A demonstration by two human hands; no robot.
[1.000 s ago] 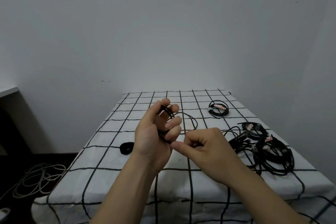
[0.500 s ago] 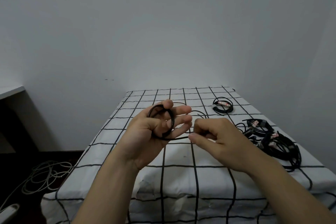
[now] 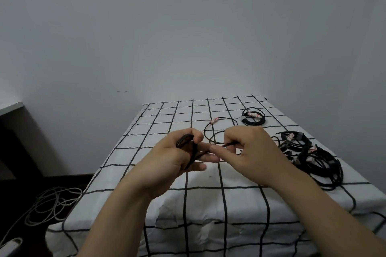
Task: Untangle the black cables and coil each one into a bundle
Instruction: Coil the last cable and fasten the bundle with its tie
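Observation:
My left hand [image 3: 175, 161] holds a small coil of thin black cable [image 3: 189, 148] pinched between thumb and fingers, above the table. My right hand [image 3: 248, 152] pinches the same cable's loose run just right of the coil. The cable's free tail [image 3: 211, 131] loops back over the cloth and ends in a pale plug [image 3: 214, 120]. A finished black bundle [image 3: 253, 118] lies at the far right of the table. A tangled heap of black cables [image 3: 313, 158] with tagged plugs sits on the right side.
The table wears a white cloth with a black grid [image 3: 167, 119] and stands against a plain grey wall. Pale grey cable [image 3: 52, 202] lies coiled on the dark floor at left. A white ledge [image 3: 10, 106] juts in at far left.
My left hand has closed from spread fingers onto the coil, turning it edge-on. The right hand stays pinched on the loose run, and the plug end now shows on the cloth.

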